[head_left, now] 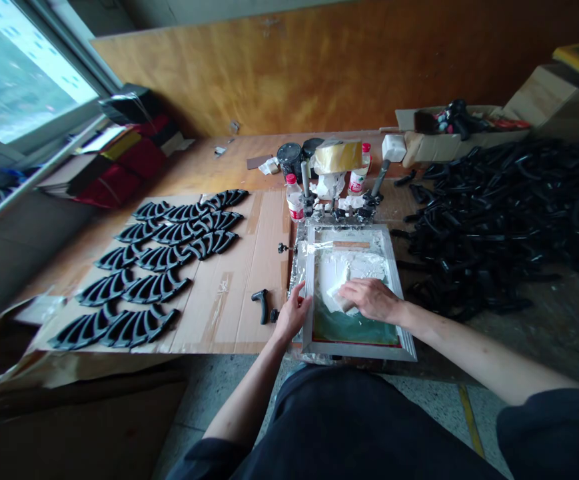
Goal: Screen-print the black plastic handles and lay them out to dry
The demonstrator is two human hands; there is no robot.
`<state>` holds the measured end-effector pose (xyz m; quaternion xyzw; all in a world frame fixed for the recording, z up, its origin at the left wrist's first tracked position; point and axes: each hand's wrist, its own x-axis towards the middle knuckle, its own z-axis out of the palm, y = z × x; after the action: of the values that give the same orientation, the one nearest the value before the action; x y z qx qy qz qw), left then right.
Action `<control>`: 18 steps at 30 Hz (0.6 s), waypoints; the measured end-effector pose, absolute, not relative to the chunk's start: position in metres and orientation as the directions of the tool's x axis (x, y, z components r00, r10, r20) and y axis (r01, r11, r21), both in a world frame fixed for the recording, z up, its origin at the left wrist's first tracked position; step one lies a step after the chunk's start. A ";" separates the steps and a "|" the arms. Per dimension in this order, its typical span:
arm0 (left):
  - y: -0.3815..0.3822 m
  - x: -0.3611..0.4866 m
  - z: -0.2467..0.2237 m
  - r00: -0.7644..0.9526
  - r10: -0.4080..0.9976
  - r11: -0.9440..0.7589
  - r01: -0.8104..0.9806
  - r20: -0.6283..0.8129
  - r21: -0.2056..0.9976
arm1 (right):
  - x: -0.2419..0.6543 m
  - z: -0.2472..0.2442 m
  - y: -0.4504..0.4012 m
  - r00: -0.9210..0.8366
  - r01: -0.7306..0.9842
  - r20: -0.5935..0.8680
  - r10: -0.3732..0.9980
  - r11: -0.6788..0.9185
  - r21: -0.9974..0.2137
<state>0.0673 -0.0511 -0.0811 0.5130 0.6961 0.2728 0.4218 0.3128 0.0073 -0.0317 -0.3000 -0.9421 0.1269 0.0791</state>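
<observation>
A metal-framed screen (403,297) lies on the bench before me, with white paste (332,273) spread over its green mesh. My right hand (369,299) is closed around a pale scraper (343,301) that touches the paste near the middle of the mesh. At the frame's left edge is my left hand (293,312), its fingers bent against the metal side; whether they grip it is hard to make out. One black curved part (260,307) lies on the cardboard just left of that hand. A brown strip (351,245) rests across the top of the mesh.
Rows of black curved parts (156,257) cover the cardboard (239,267) at left. A large pile of black parts (494,227) fills the right side. Behind the screen stand clamps, a red-capped bottle (295,200), another bottle (359,175) and dark tubs (290,159). An open carton (434,148) sits back right.
</observation>
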 end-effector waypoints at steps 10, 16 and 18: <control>-0.052 0.070 -0.067 -0.140 0.933 0.361 0.388 -0.332 0.848 | 0.309 -0.039 0.002 -0.748 0.563 0.193 0.635 0.761 -0.321; -0.052 0.071 -0.058 -0.120 0.934 0.357 0.354 -0.337 0.864 | 0.310 -0.036 0.002 -0.746 0.546 0.172 0.644 0.738 -0.396; -0.052 0.070 -0.048 -0.115 0.934 0.358 0.307 -0.339 0.882 | 0.301 -0.021 0.026 -0.646 0.631 0.202 0.736 0.664 -0.401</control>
<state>0.0704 -0.0519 -0.0485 0.4622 0.6710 0.3276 0.4783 0.3008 0.0263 -0.0206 -0.3816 -0.8950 0.1491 0.1764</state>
